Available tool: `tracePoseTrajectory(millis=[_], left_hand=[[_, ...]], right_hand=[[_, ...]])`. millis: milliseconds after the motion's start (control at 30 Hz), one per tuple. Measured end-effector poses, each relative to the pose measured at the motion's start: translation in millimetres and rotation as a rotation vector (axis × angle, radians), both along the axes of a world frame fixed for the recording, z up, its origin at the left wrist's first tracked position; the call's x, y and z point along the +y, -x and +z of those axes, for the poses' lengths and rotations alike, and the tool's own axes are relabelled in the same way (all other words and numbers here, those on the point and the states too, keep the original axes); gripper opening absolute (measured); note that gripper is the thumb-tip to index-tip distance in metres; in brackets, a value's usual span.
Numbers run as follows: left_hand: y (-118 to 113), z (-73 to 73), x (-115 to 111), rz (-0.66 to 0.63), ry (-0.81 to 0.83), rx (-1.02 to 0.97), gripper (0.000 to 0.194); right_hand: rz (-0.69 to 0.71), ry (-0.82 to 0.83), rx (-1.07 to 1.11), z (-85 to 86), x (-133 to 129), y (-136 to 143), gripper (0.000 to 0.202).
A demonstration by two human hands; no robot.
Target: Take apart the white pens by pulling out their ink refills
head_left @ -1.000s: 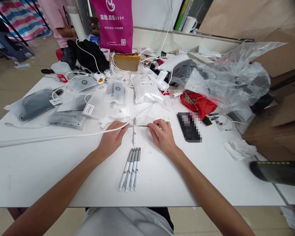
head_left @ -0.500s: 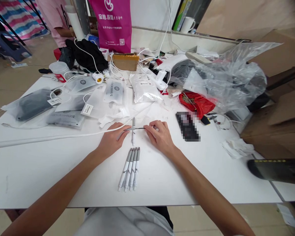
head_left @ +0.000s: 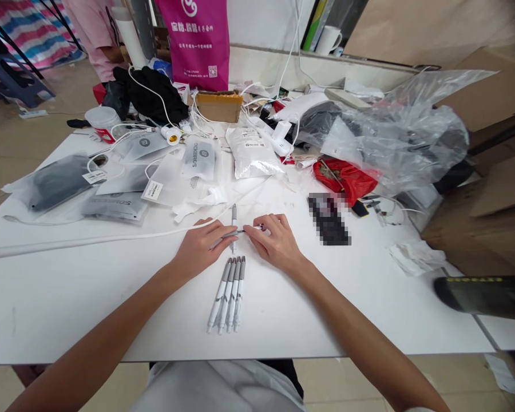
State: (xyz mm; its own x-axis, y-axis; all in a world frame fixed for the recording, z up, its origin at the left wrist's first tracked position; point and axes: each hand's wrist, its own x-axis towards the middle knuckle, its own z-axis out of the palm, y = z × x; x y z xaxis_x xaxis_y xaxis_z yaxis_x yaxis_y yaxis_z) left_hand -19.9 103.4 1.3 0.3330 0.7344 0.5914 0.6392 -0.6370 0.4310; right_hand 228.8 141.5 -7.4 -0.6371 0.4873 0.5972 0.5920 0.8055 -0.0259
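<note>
My left hand [head_left: 203,245] pinches the grey grip end of a pen [head_left: 230,234] held level just above the white table. Facing it, my right hand [head_left: 277,243] has its fingers closed on the pen's other end, where a bit of white shows. A short dark thin length is visible between the two sets of fingertips. Behind the held pen, another grey and white pen [head_left: 234,214] lies lengthwise on the table, partly covered. Closer to me, several white pens [head_left: 229,294] with grey grips lie side by side, tips pointing away.
To the left lie frosted plastic packages [head_left: 114,206], and a white cable [head_left: 90,245] runs towards my left hand. A pixelated dark rectangle [head_left: 329,220] lies to the right, near a red bag [head_left: 345,180]. Clear plastic wrap [head_left: 420,143] and cardboard boxes [head_left: 467,229] stand farther right.
My hands have come closer together, mostly by the right hand moving left. The dark thin length between them now shows much shorter. The pens on the table have stayed put.
</note>
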Motion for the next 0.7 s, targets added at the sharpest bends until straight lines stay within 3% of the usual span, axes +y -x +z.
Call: tracePoseTrajectory(millis=[700], left_hand=[[1,4.2,-2,0.049,0.054,-0.017,0.008]], right_hand=[[-0.031,0.004,0.047,-2.5,7,-14,0.031]])
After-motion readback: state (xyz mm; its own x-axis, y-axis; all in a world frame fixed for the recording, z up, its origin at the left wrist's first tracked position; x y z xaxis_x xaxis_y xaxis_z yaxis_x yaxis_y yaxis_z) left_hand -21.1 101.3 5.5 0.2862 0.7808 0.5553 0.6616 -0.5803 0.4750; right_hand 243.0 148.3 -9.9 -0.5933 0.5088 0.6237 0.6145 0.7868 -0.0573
